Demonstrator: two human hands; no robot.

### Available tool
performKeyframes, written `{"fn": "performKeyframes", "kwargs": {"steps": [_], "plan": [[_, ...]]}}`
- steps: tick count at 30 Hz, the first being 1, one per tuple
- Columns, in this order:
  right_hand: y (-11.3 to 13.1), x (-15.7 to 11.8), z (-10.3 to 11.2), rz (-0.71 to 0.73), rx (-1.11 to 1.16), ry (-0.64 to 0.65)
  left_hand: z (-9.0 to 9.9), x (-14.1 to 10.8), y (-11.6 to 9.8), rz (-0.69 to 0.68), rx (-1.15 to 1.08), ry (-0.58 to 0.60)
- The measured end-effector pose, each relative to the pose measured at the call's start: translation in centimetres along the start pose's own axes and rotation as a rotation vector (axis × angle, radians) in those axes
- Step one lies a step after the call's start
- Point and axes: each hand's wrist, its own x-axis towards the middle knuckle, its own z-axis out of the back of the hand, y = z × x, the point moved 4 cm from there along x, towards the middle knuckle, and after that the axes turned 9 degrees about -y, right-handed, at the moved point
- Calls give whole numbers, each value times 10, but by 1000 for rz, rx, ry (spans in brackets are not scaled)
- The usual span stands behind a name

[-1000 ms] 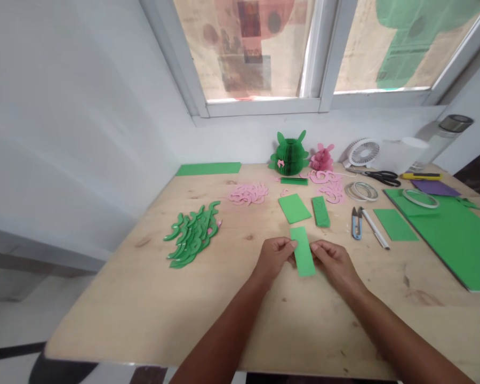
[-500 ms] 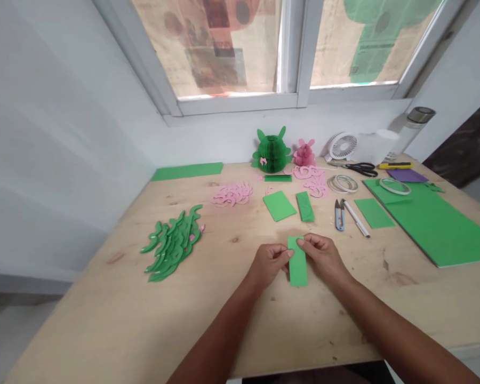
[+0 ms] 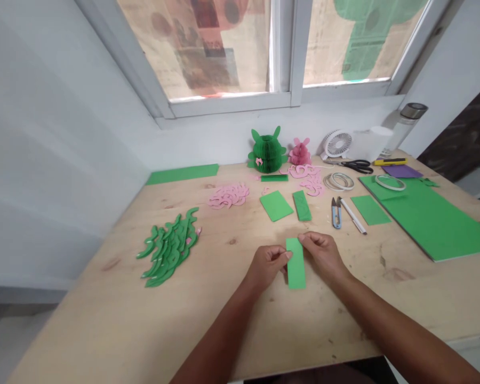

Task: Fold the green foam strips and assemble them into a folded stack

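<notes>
Over the front middle of the wooden table, a narrow light-green paper strip (image 3: 296, 269) is held lengthwise. My left hand (image 3: 267, 265) pinches its left edge between thumb and fingers. My right hand (image 3: 323, 253) has thumb and fingers pressed together at the strip's upper right corner. Beyond the hands lie a green paper square (image 3: 276, 206) and a small folded green piece (image 3: 302, 206). Blue-handled snips (image 3: 336, 213) and a white pen (image 3: 353, 215) lie to their right.
Green curved cutouts (image 3: 170, 248) are heaped on the left of the table (image 3: 104, 314). Pink cutouts (image 3: 229, 196), a green honeycomb figure (image 3: 268, 153), tape rolls (image 3: 338, 182) and black scissors (image 3: 358, 166) lie farther back. A large green sheet (image 3: 436, 218) is at right.
My right thumb has shifted from the strip's top face to its upper right corner. The whole view has moved slightly, with the table items appearing a little farther left.
</notes>
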Motion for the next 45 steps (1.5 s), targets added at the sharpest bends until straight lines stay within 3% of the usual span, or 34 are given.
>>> {"fn": "performKeyframes", "kwargs": {"steps": [14,22,30,36,45], "plan": [[1,-1,-3,-8,8,37,0,-1,-3,5,-52,-32],[1,-4,-8,-3,-71,107,7,3,-2,-20,-135,-191],[-2,-4,-10,-1,-62,91,7,3,-1,-44,-139,-243],[-1,-6,-13,-2,-7,171,11,4,1,-71,-152,-306],[-2,-7,-13,23,-29,180,12,4,3,-81,-166,-331]]}}
